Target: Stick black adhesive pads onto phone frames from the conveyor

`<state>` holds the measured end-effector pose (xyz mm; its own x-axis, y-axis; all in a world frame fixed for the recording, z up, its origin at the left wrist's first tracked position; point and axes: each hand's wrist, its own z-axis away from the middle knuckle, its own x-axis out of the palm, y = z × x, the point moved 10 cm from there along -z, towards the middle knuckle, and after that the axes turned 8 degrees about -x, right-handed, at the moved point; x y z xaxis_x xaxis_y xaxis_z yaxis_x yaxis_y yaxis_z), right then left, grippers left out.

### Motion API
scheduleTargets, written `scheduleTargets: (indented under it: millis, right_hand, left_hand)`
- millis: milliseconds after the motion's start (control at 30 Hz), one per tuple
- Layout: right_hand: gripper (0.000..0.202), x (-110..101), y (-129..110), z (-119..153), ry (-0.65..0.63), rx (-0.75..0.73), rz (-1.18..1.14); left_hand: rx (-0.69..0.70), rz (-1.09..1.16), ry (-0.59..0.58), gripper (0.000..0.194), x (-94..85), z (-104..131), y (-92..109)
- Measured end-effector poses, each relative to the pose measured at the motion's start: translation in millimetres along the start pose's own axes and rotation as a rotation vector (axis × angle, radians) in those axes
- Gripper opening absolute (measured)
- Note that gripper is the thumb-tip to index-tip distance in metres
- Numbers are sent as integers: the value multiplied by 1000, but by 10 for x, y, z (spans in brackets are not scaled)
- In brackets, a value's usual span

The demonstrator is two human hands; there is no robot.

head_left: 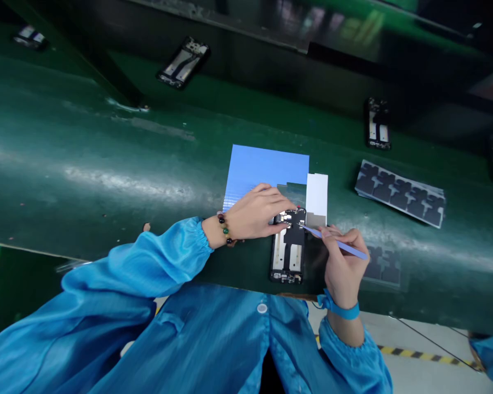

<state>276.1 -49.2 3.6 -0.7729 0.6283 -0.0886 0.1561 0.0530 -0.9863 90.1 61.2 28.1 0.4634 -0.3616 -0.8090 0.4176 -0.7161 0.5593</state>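
Green bench (98, 148) lay under the opened phone (288, 247). Over the phone's upper left reached the left hand (255, 213), thumb and fingertips at it; whether they gripped could not be told. Pinched in the right hand (345, 269), a lilac tool (351, 250) pointed at the phone's upper right edge. Above the phone lay a blue sheet (267, 165).

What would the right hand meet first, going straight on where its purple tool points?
Probably the open phone, near its upper right edge; the purple tool seems to reach it, though depth leaves contact unclear.
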Motion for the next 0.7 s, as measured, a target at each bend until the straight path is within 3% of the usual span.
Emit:
scheduleTargets:
  millis: [700]
  right_hand:
    - [37, 8, 22, 46, 22, 43, -69]
  left_hand:
    - [1, 15, 0, 32, -4, -2, -1]
